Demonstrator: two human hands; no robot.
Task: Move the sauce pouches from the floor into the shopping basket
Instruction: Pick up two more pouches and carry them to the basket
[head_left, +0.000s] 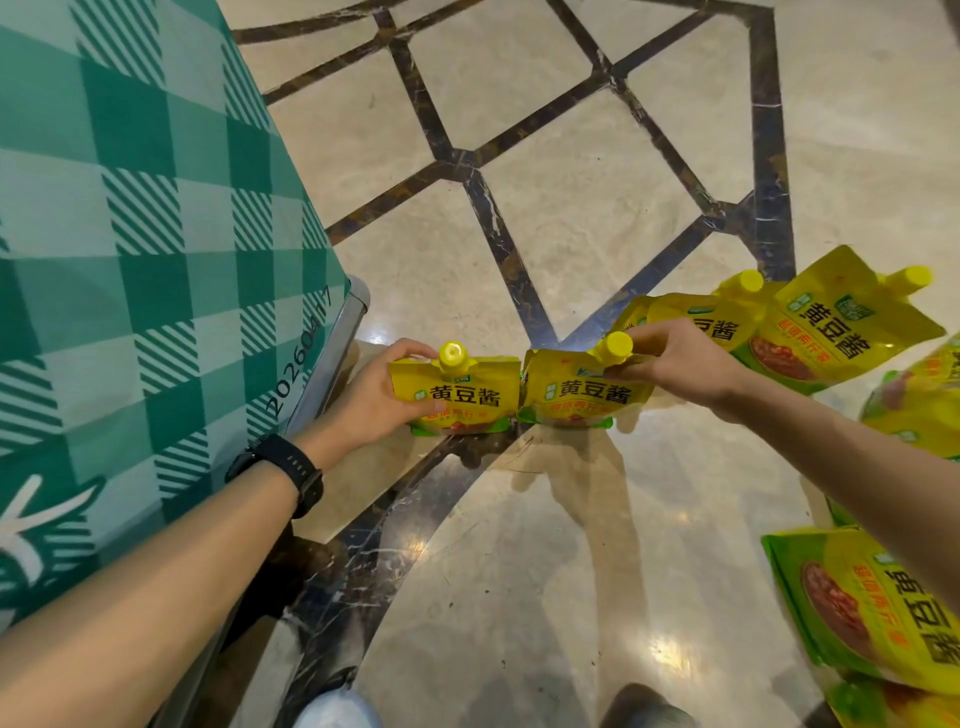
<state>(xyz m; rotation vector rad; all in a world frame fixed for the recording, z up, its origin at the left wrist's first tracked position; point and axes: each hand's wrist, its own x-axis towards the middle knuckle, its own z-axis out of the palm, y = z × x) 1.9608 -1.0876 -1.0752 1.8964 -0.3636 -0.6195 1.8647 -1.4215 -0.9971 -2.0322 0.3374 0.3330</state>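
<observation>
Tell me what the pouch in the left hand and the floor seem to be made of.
Sauce pouch in the left hand: likely flexible plastic film, glossy, with creased edges; its yellow cap looks like rigid plastic. Floor: polished stone, probably marble, given veined dark inlay strips and sharp light reflections.

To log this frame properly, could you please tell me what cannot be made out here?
Head view:
- Shopping basket: not visible; the checked cloth covers the left side.
- Floor pouches: cut off by the right edge, so no count.
- Left hand: fingers hidden behind the left pouch.
</observation>
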